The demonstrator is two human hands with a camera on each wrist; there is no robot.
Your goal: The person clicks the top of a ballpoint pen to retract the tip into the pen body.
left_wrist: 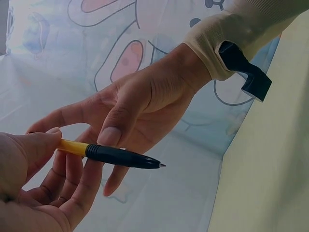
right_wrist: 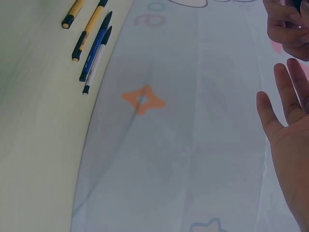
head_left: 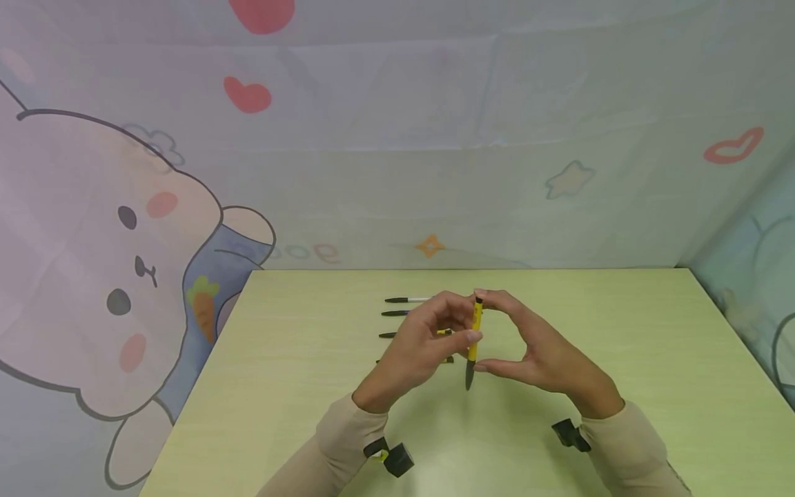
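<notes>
A yellow and black ballpoint pen (head_left: 477, 317) is held upright over the table, its black grip end down. My left hand (head_left: 422, 338) pinches the barrel, thumb in front. My right hand (head_left: 543, 348) spans the pen from the other side, forefinger at its top end and thumb against the black grip. The left wrist view shows the metal point out of the pen (left_wrist: 125, 157), with the right thumb lying at the grip. Other fingers of the right hand (right_wrist: 294, 130) are spread straight in the right wrist view.
On the pale table (head_left: 279, 386), several pens lie in a row behind my left hand: a white pen (right_wrist: 96, 63), a blue pen (right_wrist: 95, 48) and yellow ones (right_wrist: 89, 31). A printed cloth (head_left: 385, 138) hangs along the table's back edge.
</notes>
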